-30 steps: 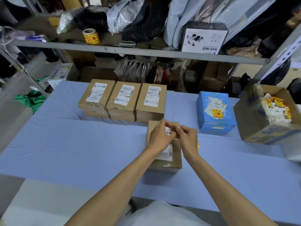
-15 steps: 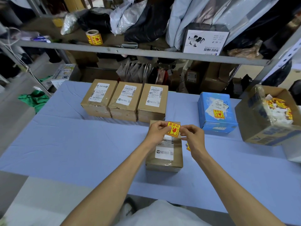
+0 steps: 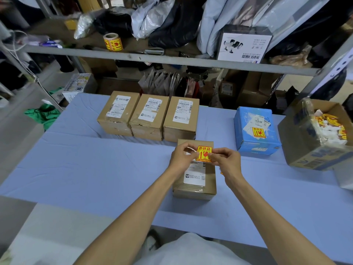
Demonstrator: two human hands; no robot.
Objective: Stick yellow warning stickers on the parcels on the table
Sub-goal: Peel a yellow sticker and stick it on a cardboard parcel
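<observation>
Sticker point(image 3: 204, 153) hidden between hands a second ago, now face-up, squared, slightly toward 6 o'clock over parcel point(image 3: 196, 185). Left hand point(image 3: 182, 158), right hand point(image 3: 227, 159) pinch 9, 3 o'clock edges.

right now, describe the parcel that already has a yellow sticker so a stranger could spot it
Find the blue-covered table and look at its far right, just left of the open cardboard box of sticker scraps. The parcel stands there alone. It is the only blue one; the brown parcels are plain cardboard.
</observation>
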